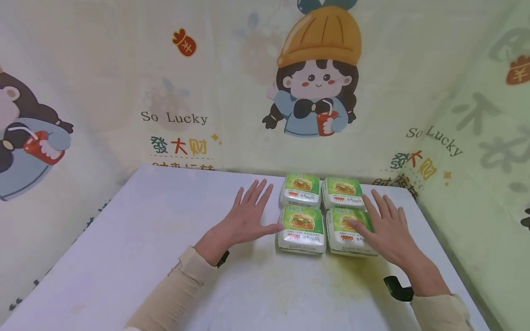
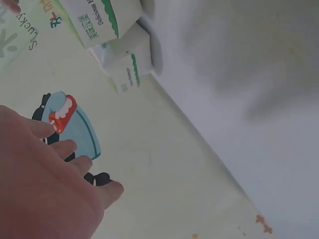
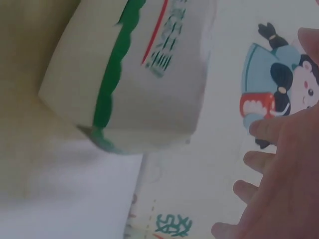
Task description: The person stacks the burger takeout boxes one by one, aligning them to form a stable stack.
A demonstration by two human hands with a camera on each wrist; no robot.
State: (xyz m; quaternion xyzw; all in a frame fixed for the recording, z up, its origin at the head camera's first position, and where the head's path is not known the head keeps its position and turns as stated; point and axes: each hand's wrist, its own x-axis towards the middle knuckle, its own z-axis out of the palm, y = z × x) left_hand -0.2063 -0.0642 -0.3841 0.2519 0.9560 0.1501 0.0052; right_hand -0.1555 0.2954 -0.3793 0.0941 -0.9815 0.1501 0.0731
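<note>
Several burger boxes with green-and-white lids and a burger picture sit in a block at the far side of the table. In the back row are a left box (image 1: 302, 189) and a right box (image 1: 342, 192); in front of them, a left box (image 1: 302, 229) and a right box (image 1: 350, 230). My left hand (image 1: 245, 219) is spread beside the block, its thumb tip at the front-left box's edge. Over the front-right box's right side my right hand (image 1: 388, 232) spreads its fingers, the thumb overlapping the lid. Neither hand grips anything. The box (image 3: 159, 74) looms close in the right wrist view.
A white table (image 1: 136, 239) carries the boxes. Behind it hangs a pale cloth backdrop (image 1: 240, 115) with cartoon figures and lettering, which continues along both sides. The boxes stand near the table's back edge. Black straps show at both wrists.
</note>
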